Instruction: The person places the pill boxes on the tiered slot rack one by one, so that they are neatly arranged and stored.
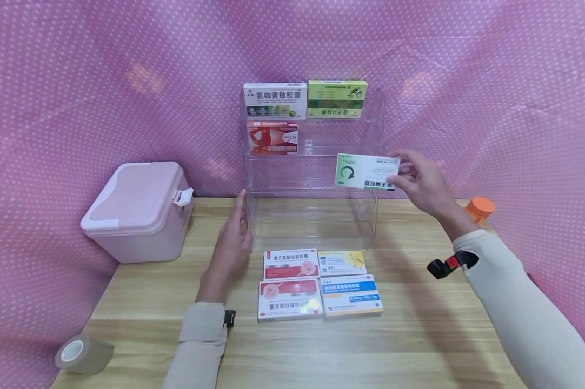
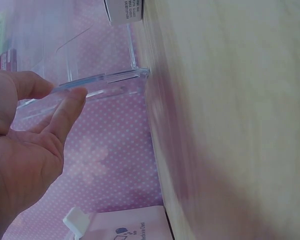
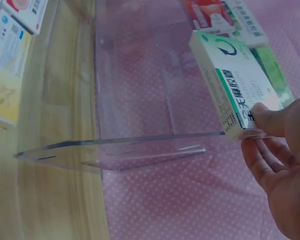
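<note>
3 boxes sit on the rack [image 1: 370,108], the right hand [image 1: 421,181] pinches a green box [image 1: 365,171] beside it, the left hand [image 1: 231,243] rests flat against it with straight fingers, and 4 boxes [image 1: 319,283] wait on the table [image 1: 419,335].

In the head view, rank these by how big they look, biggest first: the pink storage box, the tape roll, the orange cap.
1. pink storage box
2. tape roll, which lies nearer the camera
3. orange cap, partly hidden by the right arm

My left hand [image 1: 232,237] at centre-left of frame, fingers straight, pointing up, edge-on, forearm running down to lower frame. My right hand [image 1: 421,181] raised at right of centre, thumb and fingers [image 3: 270,119] pinching, sleeved forearm stretching to lower right corner.
</note>
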The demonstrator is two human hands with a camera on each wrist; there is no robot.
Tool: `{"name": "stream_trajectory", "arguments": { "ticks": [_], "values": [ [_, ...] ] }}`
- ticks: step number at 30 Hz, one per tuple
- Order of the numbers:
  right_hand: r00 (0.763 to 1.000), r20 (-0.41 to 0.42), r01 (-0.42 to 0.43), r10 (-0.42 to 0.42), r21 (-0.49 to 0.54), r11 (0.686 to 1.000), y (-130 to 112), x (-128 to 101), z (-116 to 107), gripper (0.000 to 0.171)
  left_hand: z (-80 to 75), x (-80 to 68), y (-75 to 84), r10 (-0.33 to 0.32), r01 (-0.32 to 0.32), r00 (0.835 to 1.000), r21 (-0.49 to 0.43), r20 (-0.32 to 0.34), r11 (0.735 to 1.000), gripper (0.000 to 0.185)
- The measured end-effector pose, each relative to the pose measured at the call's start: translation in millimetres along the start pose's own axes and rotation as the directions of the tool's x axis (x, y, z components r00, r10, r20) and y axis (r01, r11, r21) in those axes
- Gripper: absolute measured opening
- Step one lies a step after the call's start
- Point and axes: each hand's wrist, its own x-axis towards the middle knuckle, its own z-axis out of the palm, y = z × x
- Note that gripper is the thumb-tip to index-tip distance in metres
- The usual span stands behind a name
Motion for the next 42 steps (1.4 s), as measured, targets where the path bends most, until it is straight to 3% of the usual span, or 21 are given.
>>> {"name": "stream_trajectory", "arguments": {
  "ticks": [15,20,30,42],
  "values": [
    [0.997,-0.074,0.024,-0.025,-0.020,1.000,-27,58,7,0.052,-2.0,0.0,1.5,0.001,-0.001,1.000,-0.014,0.006,1.000,0.110],
    [0.994,-0.096,0.044,-0.047,-0.031,0.999,-31,70,9,0.051,-1.4,1.5,-0.1,0.026,-0.026,1.000,-0.010,0.005,1.000,0.106],
    [0.988,-0.133,0.067,-0.073,-0.048,0.997,-45,94,13,0.049,-1.9,1.1,-2.1,0.013,-0.013,1.000,0.002,0.003,1.000,0.106],
    [0.984,-0.158,0.074,-0.086,-0.080,0.994,-57,109,18,0.049,-1.0,0.5,-2.6,0.017,-0.017,1.000,-0.004,-0.004,1.000,0.106]
  ]
}}
